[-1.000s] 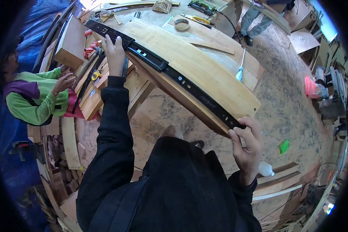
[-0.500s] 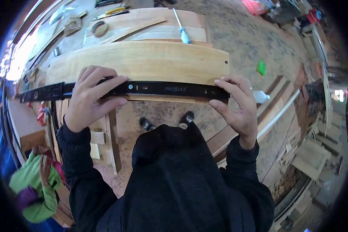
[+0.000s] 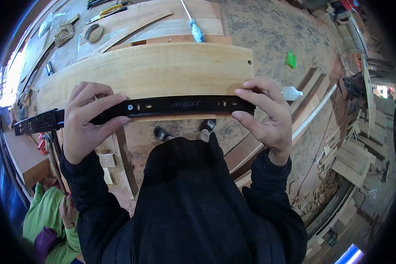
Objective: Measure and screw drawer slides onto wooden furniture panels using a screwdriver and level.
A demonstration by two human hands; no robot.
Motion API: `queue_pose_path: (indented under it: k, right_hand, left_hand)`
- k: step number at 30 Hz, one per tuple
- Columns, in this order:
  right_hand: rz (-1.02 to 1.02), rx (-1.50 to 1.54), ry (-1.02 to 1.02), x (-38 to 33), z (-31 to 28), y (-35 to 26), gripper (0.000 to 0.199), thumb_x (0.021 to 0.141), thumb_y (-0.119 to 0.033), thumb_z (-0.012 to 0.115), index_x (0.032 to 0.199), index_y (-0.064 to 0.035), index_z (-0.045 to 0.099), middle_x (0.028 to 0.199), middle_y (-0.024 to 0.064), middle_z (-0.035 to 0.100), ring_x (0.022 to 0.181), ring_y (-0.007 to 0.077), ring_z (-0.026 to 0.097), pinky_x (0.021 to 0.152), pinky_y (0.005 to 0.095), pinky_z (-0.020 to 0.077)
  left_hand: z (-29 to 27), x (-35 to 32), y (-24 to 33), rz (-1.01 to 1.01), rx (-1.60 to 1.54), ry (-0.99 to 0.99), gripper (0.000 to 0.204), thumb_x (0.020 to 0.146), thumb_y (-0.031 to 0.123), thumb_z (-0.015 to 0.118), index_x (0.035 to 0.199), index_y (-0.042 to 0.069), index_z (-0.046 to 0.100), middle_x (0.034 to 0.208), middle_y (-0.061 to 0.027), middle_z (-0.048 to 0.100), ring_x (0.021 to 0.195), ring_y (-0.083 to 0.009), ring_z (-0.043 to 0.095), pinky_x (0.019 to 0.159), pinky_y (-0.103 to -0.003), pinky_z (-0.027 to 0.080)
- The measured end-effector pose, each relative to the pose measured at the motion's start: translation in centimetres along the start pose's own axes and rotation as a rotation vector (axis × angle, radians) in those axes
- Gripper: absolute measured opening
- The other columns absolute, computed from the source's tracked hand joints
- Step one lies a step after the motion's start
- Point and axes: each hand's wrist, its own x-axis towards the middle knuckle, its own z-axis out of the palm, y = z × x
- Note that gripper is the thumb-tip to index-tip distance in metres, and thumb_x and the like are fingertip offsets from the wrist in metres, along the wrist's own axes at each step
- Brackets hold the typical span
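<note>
A long black metal drawer slide (image 3: 185, 105) lies along the near edge of a pale wooden board (image 3: 145, 68). My left hand (image 3: 88, 121) grips the slide left of its middle, fingers over the far edge and thumb at the near edge. A small silver screw (image 3: 130, 107) sits in the slide just right of those fingertips. At the slide's right end, my right hand (image 3: 268, 116) pinches it between thumb and fingers, by the board's corner. The slide's thinner extended section (image 3: 35, 123) sticks out beyond my left hand.
Behind the board lie a blue-handled screwdriver (image 3: 197, 31), a tape roll (image 3: 93, 33), a thin wood strip (image 3: 138, 30) and yellow-handled pliers (image 3: 110, 12). Timber lengths (image 3: 303, 105) and a white bottle (image 3: 291, 93) are at right. A person in green (image 3: 48, 215) is at lower left.
The view has shifted, so the board and tools appear further left. Both hands keep their grip on the slide, whose left end now sits lower in the picture.
</note>
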Motion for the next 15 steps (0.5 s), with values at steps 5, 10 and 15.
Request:
queue_pose_path:
  k: [5,10,15]
  right_hand:
    - [-0.066,-0.004,-0.037,0.6,-0.2,0.4,0.035,0.075,-0.021,0.085,0.106,-0.0062,0.075,0.112,0.01,0.066,0.106,0.0284,0.06,0.091,0.0392,0.0489]
    - [-0.053,0.113,-0.059,0.3,-1.1,1.5,0.035,0.077,-0.02,0.084,0.106,-0.0042,0.073,0.118,0.0115,0.066,0.112,0.0292,0.061,0.094,0.0405,0.05]
    - [-0.094,0.178,-0.08,0.4,-1.3,2.5,0.037,0.074,-0.015,0.085,0.106,-0.0022,0.072,0.12,0.0126,0.066,0.115,0.0297,0.061,0.096,0.0403,0.05]
  left_hand:
    - [1.8,1.8,3.6,0.029,0.076,0.054,0.048,0.064,0.025,0.088,0.108,0.01,0.076,0.098,-0.0059,0.066,0.092,-0.0251,0.061,0.084,-0.037,0.047]
    - [5.6,4.9,7.8,0.104,0.036,0.039,0.049,0.066,0.026,0.087,0.112,0.011,0.075,0.098,-0.0055,0.065,0.091,-0.025,0.06,0.079,-0.037,0.048]
    - [6.4,4.9,7.9,0.08,-0.018,0.058,0.045,0.066,0.023,0.087,0.108,0.011,0.077,0.096,-0.0047,0.065,0.088,-0.0233,0.059,0.076,-0.036,0.048]
